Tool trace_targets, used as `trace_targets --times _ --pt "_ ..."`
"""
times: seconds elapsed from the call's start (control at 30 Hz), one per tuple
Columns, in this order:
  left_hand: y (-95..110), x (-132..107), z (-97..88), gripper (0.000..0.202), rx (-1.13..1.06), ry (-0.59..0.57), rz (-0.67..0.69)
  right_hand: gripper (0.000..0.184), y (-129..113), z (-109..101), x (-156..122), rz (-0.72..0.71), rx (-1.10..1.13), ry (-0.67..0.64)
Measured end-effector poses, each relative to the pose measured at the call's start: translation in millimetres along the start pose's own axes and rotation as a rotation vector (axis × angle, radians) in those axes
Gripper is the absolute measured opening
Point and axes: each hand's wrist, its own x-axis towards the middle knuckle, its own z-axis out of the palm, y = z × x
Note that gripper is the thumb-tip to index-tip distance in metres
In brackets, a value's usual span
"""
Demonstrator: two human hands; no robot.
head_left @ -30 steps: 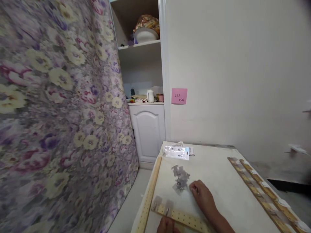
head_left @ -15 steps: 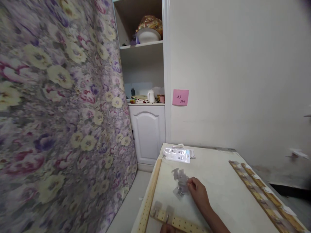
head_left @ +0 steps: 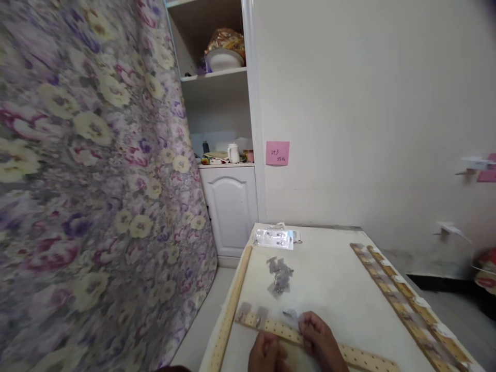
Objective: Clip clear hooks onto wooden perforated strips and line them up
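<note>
My right hand (head_left: 316, 333) pinches a small clear plastic card (head_left: 291, 314) with a dark shiny bit at its far end, just above a perforated wooden strip (head_left: 281, 329). At the strip's near edge is my left hand (head_left: 266, 353), fingers curled together; what they hold, if anything, is hidden. Two similar cards stand on the strip's left part, one (head_left: 261, 316) nearer the left hand and one (head_left: 243, 311) at the end. Beyond the strip lies a loose heap of greyish clear cards (head_left: 280, 278) with small metal pieces among them.
A long perforated strip (head_left: 233, 299) runs along the table's left edge. Two more strips (head_left: 406, 315) carrying cards lie along the right edge. Clear packaging (head_left: 273, 238) sits at the back left corner. A floral curtain (head_left: 127, 206) hangs left; a wall (head_left: 329, 129) stands behind.
My right hand has moved from the heap back toward the strip, bringing a card with it. More of my left hand has come into view. The camera view has shifted slightly right.
</note>
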Motion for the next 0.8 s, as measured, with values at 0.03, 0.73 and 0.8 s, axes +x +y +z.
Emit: trace_targets --times 0.03,0.73,0.8 --pt "4 -4 2.8 0.051 -0.035 -0.008 -0.019 0.030 1 -2 -3 0.003 -0.013 -0.008" --pt "-10 -30 16.8 0.036 -0.033 -0.086 -0.178 0.037 18 -16 -43 -0.163 -0.332 0.056" --pt "-10 -29 16.0 0.033 -0.032 -0.082 -0.173 0.039 15 -16 -45 -0.169 -0.322 0.065"
